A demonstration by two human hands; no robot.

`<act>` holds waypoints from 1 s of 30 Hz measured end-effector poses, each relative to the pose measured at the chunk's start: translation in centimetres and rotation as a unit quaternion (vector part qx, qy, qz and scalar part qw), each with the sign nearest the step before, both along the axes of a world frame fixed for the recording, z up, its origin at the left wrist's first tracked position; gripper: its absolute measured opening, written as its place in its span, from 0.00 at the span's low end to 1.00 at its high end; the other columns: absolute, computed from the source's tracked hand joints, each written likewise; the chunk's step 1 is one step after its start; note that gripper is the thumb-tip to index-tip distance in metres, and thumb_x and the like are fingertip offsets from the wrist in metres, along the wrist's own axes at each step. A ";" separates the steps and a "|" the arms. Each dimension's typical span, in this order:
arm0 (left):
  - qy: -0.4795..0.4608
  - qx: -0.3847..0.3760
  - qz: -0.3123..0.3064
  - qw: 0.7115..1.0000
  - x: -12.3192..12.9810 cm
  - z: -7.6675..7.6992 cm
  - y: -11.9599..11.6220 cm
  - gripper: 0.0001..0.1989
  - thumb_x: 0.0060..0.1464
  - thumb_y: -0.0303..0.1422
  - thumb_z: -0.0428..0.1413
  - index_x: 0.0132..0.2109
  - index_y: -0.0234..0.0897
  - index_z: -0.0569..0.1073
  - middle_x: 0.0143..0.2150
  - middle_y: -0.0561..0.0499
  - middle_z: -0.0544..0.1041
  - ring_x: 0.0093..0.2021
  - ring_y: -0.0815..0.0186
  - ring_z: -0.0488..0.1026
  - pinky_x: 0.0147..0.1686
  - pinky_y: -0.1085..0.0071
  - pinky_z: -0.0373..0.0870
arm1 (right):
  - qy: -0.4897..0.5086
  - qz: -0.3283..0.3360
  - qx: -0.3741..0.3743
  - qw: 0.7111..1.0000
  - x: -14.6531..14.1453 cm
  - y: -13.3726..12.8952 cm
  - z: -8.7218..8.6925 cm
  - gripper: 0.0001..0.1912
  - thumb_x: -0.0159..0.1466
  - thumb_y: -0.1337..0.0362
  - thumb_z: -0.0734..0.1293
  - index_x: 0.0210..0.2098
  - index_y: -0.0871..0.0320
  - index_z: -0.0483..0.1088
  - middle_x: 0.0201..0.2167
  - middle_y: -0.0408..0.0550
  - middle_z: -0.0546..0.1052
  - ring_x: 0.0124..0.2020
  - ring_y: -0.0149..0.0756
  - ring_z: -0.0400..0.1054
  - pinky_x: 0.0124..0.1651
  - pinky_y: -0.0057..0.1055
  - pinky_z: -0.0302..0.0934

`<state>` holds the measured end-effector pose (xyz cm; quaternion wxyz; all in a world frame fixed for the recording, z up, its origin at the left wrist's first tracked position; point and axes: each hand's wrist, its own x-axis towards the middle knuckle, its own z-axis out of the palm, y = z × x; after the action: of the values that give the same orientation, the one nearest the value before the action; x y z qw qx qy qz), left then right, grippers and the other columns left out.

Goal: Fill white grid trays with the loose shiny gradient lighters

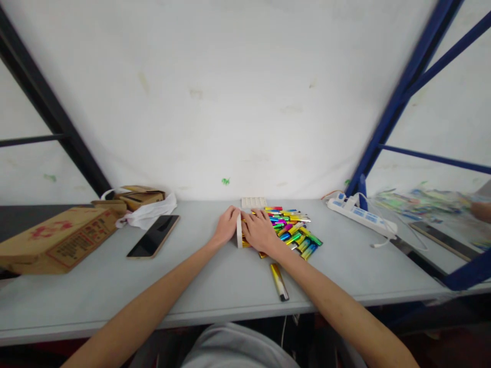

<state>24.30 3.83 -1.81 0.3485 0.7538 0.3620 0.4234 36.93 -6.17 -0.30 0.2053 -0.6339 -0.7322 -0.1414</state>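
My left hand (227,225) is closed around a thin white tray (239,232) standing on its edge, with its narrow side towards me. Pressed against the tray's right side, my right hand (261,230) has its fingers curled over shiny, colourful lighters; its palm hides most of those beneath it. Rightward from that hand spreads a loose pile of metallic lighters (293,235) in gold, green, blue, red and purple. One gold lighter (279,281) lies apart, near the table's front edge below my right wrist.
A white gridded tray (253,202) lies by the wall. To the left are a phone (154,236), a crumpled white bag (151,212) and cardboard boxes (65,237). A power strip (362,217) with cables sits right, by a blue frame post (387,117). Beyond it, another person's hand (481,211) shows, blurred.
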 end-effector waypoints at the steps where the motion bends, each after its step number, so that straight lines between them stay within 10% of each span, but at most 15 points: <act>1: 0.002 0.000 -0.002 1.000 0.0 0.0 0.0 0.15 0.62 0.45 0.46 0.35 0.42 0.70 0.34 0.52 0.77 0.39 0.60 0.74 0.44 0.65 0.69 | -0.006 0.000 -0.001 1.000 -0.1 0.0 -0.2 0.21 0.76 0.60 0.54 0.60 0.60 0.70 0.53 0.58 0.78 0.61 0.50 0.62 0.66 0.49 0.49; 10: 0.004 -0.004 -0.012 1.000 -0.8 0.6 -0.2 0.19 0.64 0.46 0.44 0.34 0.41 0.71 0.33 0.51 0.78 0.35 0.61 0.75 0.39 0.67 0.70 | -0.011 -0.005 -0.022 1.000 2.8 0.2 0.5 0.19 0.75 0.62 0.57 0.41 0.59 0.78 0.44 0.53 0.81 0.51 0.43 0.69 0.61 0.41 0.54; 22: 0.002 0.002 0.002 1.000 0.0 0.0 0.1 0.16 0.63 0.45 0.46 0.34 0.42 0.71 0.34 0.51 0.79 0.38 0.59 0.75 0.43 0.65 0.70 | -0.009 0.035 -0.022 0.999 0.7 0.4 -0.5 0.21 0.77 0.62 0.52 0.61 0.60 0.68 0.54 0.56 0.77 0.58 0.45 0.66 0.69 0.48 0.45; 30: 0.004 -0.010 -0.023 1.000 -0.9 0.3 0.5 0.19 0.64 0.48 0.45 0.34 0.41 0.72 0.33 0.49 0.79 0.35 0.60 0.75 0.38 0.66 0.71 | -0.040 -0.007 -0.050 0.998 2.6 0.3 -0.5 0.18 0.76 0.62 0.54 0.45 0.59 0.74 0.47 0.57 0.78 0.52 0.45 0.68 0.61 0.43 0.55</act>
<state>23.41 4.34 -1.55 0.3639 0.7602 0.3499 0.4089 39.48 -5.86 -0.78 0.1430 -0.6425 -0.7412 -0.1319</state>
